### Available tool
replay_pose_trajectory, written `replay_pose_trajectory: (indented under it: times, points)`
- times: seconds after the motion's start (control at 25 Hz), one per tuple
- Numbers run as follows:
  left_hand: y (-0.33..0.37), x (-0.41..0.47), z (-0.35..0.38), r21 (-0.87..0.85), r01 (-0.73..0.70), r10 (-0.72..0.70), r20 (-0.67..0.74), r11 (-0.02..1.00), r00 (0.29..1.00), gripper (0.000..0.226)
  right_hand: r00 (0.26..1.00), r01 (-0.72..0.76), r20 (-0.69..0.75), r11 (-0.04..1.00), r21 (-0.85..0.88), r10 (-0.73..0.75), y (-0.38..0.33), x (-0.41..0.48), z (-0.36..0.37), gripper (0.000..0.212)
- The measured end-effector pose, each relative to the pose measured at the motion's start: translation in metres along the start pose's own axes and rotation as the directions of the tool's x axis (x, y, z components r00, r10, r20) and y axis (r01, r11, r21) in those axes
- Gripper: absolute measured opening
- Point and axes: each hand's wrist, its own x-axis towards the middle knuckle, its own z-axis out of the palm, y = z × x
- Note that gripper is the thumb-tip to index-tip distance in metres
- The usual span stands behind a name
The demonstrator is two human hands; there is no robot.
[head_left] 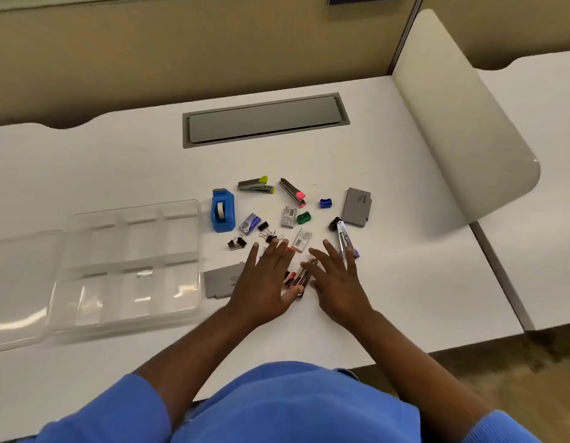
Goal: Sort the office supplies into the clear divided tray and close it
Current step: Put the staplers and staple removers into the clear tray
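A clear divided tray (135,263) lies open at the left of the white desk, its lid (18,282) folded out further left. Office supplies are scattered to its right: a blue tape dispenser (223,211), a green-tipped stapler (256,184), a pink-tipped stapler (293,192), staple boxes (288,217), a blue sharpener (325,203), a green sharpener (303,217), black binder clips (237,243) and two grey cases (356,207). My left hand (264,279) and my right hand (335,276) lie flat with fingers spread, on either side of a pink stapler (295,279) between them.
A grey cable hatch (264,120) is set into the desk behind the supplies. A white curved divider (462,123) rises at the right. A silver and purple stapler (344,239) lies by my right fingertips. The desk's front edge runs just before my body.
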Motion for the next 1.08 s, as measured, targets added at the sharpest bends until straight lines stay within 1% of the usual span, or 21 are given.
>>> replay_pose_trajectory:
  times: [0.12, 0.24, 0.32, 0.36, 0.4, 0.44, 0.48, 0.52, 0.6, 0.64, 0.68, 0.72, 0.76, 0.8, 0.88, 0.92, 1.0, 1.08]
  points:
    - [0.004, 0.005, -0.001, 0.009, 0.011, -0.011, 0.014, 1.000, 1.000, 0.084, 0.999, -0.048, 0.004, 0.998, 0.036, 0.047, 0.005, 0.003, 0.000, 0.043]
    - [0.006, 0.007, -0.001, -0.032, 0.013, -0.011, 0.042, 0.999, 0.999, 0.089, 0.999, -0.043, 0.000, 0.997, 0.063, 0.043, 0.008, 0.002, 0.002, 0.034]
    - [0.007, 0.005, -0.002, -0.065, 0.010, -0.007, 0.052, 0.998, 0.999, 0.088, 0.996, -0.061, -0.054, 0.990, 0.128, 0.068, 0.013, 0.000, 0.001, 0.034]
    - [0.010, 0.004, -0.003, -0.141, 0.027, -0.023, 0.031, 0.990, 0.999, 0.083, 0.992, -0.079, -0.082, 0.979, 0.187, 0.096, 0.013, -0.001, 0.000, 0.034]
    - [0.012, 0.003, -0.005, -0.259, 0.063, -0.066, 0.000, 0.964, 0.998, 0.074, 0.986, -0.091, -0.112, 0.963, 0.254, 0.122, 0.012, -0.001, -0.001, 0.034]
    - [0.015, 0.003, -0.008, -0.401, 0.111, -0.130, -0.021, 0.909, 0.991, 0.065, 0.980, -0.087, -0.142, 0.942, 0.323, 0.140, 0.011, 0.000, -0.002, 0.032]
    - [0.017, 0.005, -0.010, -0.535, 0.143, -0.189, -0.032, 0.833, 0.982, 0.058, 0.973, -0.076, -0.173, 0.921, 0.382, 0.152, 0.009, 0.001, -0.004, 0.029]
    - [0.019, 0.007, -0.014, -0.641, 0.162, -0.236, -0.031, 0.750, 0.971, 0.056, 0.966, -0.062, -0.202, 0.904, 0.424, 0.161, 0.007, 0.003, -0.005, 0.026]
    - [0.024, 0.013, -0.021, -0.815, 0.200, -0.314, 0.024, 0.543, 0.949, 0.062, 0.951, -0.056, -0.241, 0.874, 0.483, 0.193, 0.007, 0.006, -0.006, 0.022]
    - [0.027, 0.015, -0.023, -0.881, 0.221, -0.349, 0.068, 0.418, 0.935, 0.064, 0.944, -0.069, -0.246, 0.857, 0.511, 0.222, 0.006, 0.008, -0.006, 0.022]
    - [0.030, 0.018, -0.025, -0.919, 0.233, -0.383, 0.101, 0.317, 0.918, 0.061, 0.938, -0.085, -0.241, 0.842, 0.532, 0.248, 0.005, 0.009, -0.006, 0.023]
    - [0.032, 0.020, -0.025, -0.941, 0.236, -0.411, 0.120, 0.245, 0.904, 0.056, 0.939, -0.092, -0.230, 0.830, 0.550, 0.257, 0.004, 0.010, -0.006, 0.025]
    - [0.034, 0.021, -0.023, -0.948, 0.238, -0.431, 0.128, 0.211, 0.893, 0.049, 0.943, -0.089, -0.219, 0.823, 0.561, 0.251, 0.003, 0.011, -0.006, 0.026]
    - [0.036, 0.021, -0.022, -0.951, 0.239, -0.443, 0.131, 0.197, 0.887, 0.044, 0.949, -0.079, -0.210, 0.819, 0.568, 0.237, 0.002, 0.011, -0.006, 0.028]
    - [0.038, 0.019, -0.021, -0.944, 0.242, -0.459, 0.118, 0.222, 0.880, 0.041, 0.955, -0.072, -0.205, 0.838, 0.541, 0.215, 0.003, 0.013, -0.005, 0.034]
    - [0.038, 0.018, -0.022, -0.945, 0.234, -0.461, 0.106, 0.229, 0.881, 0.040, 0.949, -0.097, -0.210, 0.854, 0.511, 0.233, 0.007, 0.014, -0.006, 0.040]
    - [0.034, 0.013, -0.025, -0.946, 0.214, -0.468, 0.079, 0.243, 0.880, 0.038, 0.908, -0.219, -0.227, 0.862, 0.458, 0.351, 0.019, 0.017, -0.008, 0.050]
    - [0.028, 0.005, -0.028, -0.921, 0.222, -0.481, 0.045, 0.319, 0.875, 0.036, 0.847, -0.369, -0.222, 0.836, 0.407, 0.482, 0.031, 0.019, -0.010, 0.054]
